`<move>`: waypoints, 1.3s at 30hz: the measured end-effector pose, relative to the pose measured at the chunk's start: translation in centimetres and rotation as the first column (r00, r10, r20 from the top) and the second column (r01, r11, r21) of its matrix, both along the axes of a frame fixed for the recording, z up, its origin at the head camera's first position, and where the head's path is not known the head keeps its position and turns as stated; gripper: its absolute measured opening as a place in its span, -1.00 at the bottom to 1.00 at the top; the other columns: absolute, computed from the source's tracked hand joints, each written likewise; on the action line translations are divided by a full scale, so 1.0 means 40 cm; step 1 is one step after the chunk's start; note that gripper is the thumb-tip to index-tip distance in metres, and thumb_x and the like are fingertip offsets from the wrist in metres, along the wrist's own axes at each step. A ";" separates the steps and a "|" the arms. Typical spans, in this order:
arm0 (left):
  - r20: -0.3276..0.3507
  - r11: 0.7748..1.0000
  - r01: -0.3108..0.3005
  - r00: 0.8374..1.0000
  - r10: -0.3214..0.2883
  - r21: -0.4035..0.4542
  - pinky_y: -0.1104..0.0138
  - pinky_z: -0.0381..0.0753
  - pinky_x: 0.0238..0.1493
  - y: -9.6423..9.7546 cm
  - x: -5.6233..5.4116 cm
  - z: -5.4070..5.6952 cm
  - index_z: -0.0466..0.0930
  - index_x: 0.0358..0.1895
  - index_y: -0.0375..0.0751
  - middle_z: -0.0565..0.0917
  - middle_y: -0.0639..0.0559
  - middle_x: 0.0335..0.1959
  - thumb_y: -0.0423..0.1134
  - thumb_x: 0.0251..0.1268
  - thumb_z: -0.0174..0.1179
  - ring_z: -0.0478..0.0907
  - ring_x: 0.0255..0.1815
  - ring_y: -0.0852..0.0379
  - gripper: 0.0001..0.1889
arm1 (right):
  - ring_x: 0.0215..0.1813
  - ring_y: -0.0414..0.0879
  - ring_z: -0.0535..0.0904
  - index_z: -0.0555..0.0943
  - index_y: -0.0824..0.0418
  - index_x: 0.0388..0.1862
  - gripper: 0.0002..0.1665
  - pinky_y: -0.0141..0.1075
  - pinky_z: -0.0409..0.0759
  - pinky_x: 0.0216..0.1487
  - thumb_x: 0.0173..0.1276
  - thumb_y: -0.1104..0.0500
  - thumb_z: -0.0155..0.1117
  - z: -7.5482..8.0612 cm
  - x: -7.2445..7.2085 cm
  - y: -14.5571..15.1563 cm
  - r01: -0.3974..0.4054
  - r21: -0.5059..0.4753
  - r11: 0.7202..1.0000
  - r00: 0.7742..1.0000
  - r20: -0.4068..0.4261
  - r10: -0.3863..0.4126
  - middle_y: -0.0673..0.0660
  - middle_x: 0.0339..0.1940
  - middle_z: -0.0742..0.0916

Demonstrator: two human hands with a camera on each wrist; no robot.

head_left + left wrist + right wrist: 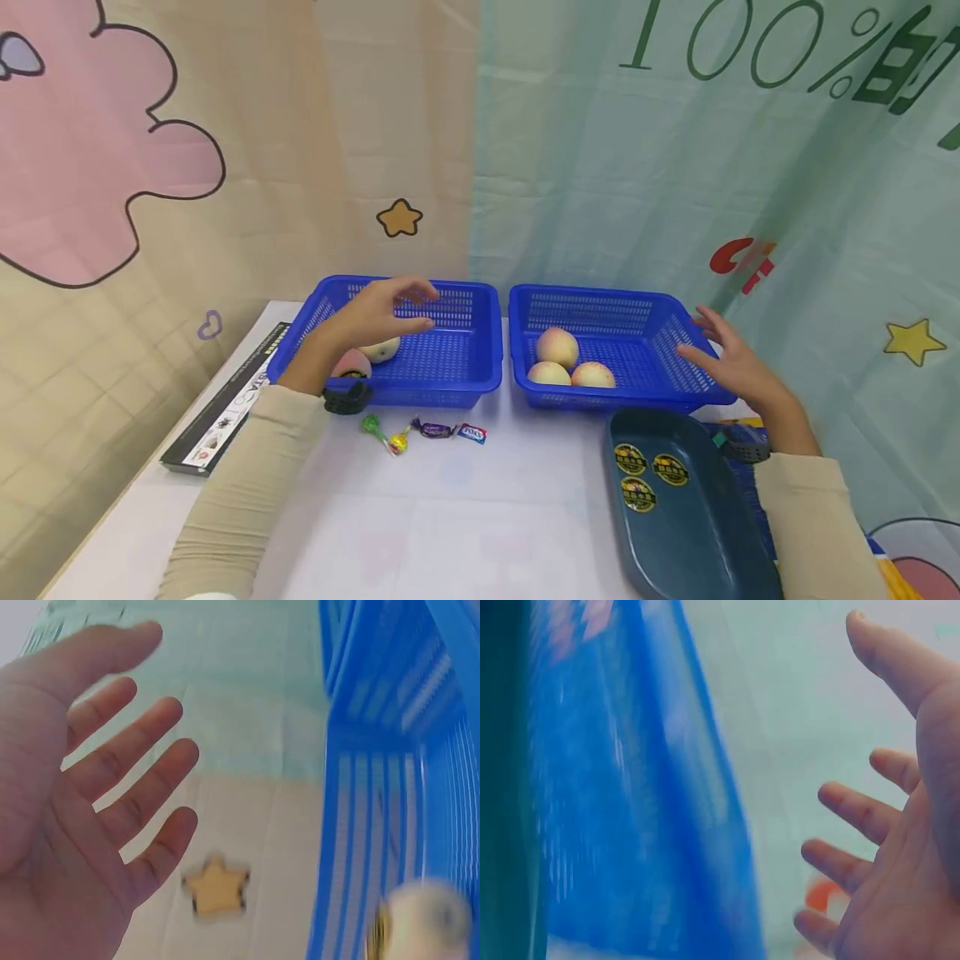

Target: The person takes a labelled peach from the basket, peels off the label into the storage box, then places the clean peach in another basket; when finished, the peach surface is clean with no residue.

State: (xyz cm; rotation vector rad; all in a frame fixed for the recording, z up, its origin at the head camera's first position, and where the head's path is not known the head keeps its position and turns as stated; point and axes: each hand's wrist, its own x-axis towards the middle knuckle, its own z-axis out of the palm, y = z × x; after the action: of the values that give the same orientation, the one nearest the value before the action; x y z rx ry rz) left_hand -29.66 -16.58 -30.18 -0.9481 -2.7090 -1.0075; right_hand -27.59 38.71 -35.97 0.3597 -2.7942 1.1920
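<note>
My left hand (378,315) is held over the left blue basket (450,385), fingers loosely bent and nothing in them. In that basket lie a pinkish fruit (352,364) and a pale fruit (380,350), partly hidden behind the hand and wrist. My right hand (738,362), fingers spread and holding nothing, is by the right edge of the right blue basket (585,400). Three peaches (557,347) sit together at that basket's near left. The left wrist view shows the left palm (67,825) beside the basket wall; in the right wrist view the right fingers (859,814) are apart.
A dark teal tray (693,533) with three round stickers stands at the front right, overlapping a blue item. In front of the left basket lie two lollipops (372,424) and two wrapped sweets (435,430). A long black-and-white box (225,408) rests on the left; a printed curtain hangs behind.
</note>
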 end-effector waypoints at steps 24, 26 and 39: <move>0.011 0.907 -0.355 0.932 0.362 0.225 0.64 0.25 0.26 -0.440 0.154 -0.273 0.49 0.24 -0.39 0.39 -0.34 0.42 -0.21 0.18 0.51 0.25 0.43 -0.43 -0.39 | 0.48 0.24 0.30 0.05 0.08 0.66 0.05 0.03 0.37 0.40 0.36 0.06 0.44 0.093 -0.320 -0.952 -0.645 0.058 0.762 0.753 0.221 0.620 0.28 0.56 0.31; 0.010 0.905 -0.365 0.928 0.372 0.219 0.48 0.31 0.33 -0.443 0.156 -0.277 0.52 0.18 -0.38 0.41 -0.32 0.42 -0.21 0.17 0.51 0.26 0.43 -0.41 -0.43 | 0.51 0.18 0.27 0.05 0.06 0.67 0.07 0.04 0.32 0.43 0.35 0.08 0.46 0.077 -0.324 -0.997 -0.632 0.064 0.772 0.759 0.251 0.601 0.24 0.57 0.30; 0.088 0.884 -0.422 0.907 0.413 0.200 -0.21 0.22 0.39 -0.428 0.159 -0.275 0.50 0.23 -0.31 0.37 -0.21 0.47 -0.13 0.20 0.49 0.14 0.51 -0.36 -0.40 | 0.48 0.03 0.31 0.31 -0.07 0.57 -0.08 0.06 0.28 0.45 0.28 0.12 0.53 -0.036 -0.333 -1.112 -0.554 0.230 0.800 0.815 0.347 0.464 0.03 0.48 0.45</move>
State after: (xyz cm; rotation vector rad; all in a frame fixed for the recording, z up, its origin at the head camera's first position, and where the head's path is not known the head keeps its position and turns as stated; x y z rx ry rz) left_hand -23.28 -33.70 -41.17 -0.2848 -2.5956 -1.1970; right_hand -40.90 -5.77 -37.40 1.1339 -3.2637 0.8935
